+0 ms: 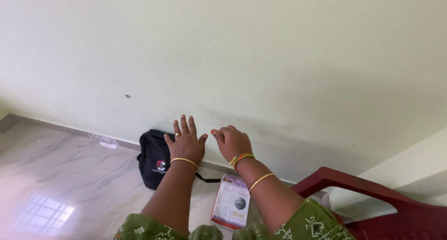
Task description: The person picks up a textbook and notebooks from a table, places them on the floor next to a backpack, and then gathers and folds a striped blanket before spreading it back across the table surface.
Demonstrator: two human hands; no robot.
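Green sleeves (307, 223), hands raised (left hand (186, 144), right hand (233, 142)), black bag (153, 163) beneath

A glossy, marbled pale stone floor (70, 184) carries a black fabric bag (153, 163) against the wall and a thin, colourful printed booklet (231, 203), apparently lying flat just beside it.

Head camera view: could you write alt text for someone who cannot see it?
Two bare hands, the left hand with fingers spread and the right hand loosely curled, are held out empty toward a pale wall. Below them on the glossy floor lie a black bag and a booklet; a red plastic chair stands at right.
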